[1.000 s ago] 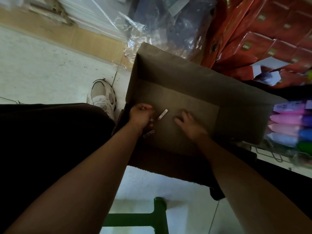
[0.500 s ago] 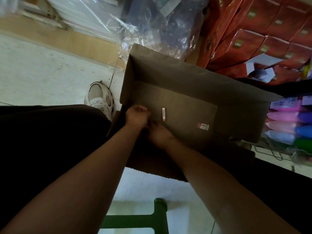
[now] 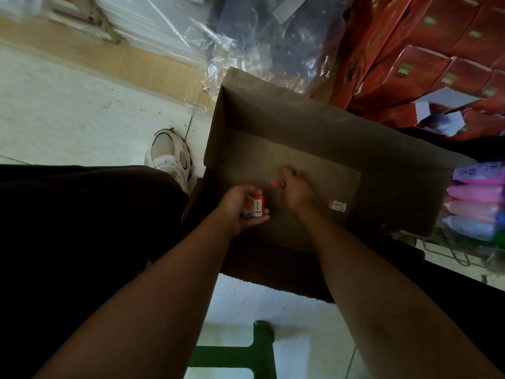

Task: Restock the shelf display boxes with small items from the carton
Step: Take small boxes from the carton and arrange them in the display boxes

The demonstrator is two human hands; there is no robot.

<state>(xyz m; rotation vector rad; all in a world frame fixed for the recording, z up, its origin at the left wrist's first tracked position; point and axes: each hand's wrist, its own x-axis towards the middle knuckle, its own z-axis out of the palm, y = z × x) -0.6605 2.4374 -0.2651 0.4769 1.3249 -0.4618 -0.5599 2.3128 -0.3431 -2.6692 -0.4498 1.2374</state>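
An open brown carton [image 3: 300, 119] stands on the floor in front of me, nearly bare inside. My left hand [image 3: 240, 207] is palm up over its near left corner and holds a few small red-and-white items [image 3: 255, 207]. My right hand [image 3: 296, 190] reaches onto the carton floor just to the right and pinches another small red item [image 3: 275, 184]; it is blurred. One more small red-and-white item [image 3: 337, 205] lies loose on the carton floor, right of my right hand.
Red boxes [image 3: 426, 58] are stacked at the upper right, clear plastic wrapping [image 3: 246, 42] lies behind the carton. Coloured packs [image 3: 475, 203] sit on a wire shelf at the right. A white shoe [image 3: 170, 155] stands left of the carton, a green stool leg [image 3: 262, 348] below.
My left hand has turned palm up, showing the items it holds. My right hand moved away from it, up and right, onto the small item on the carton floor.
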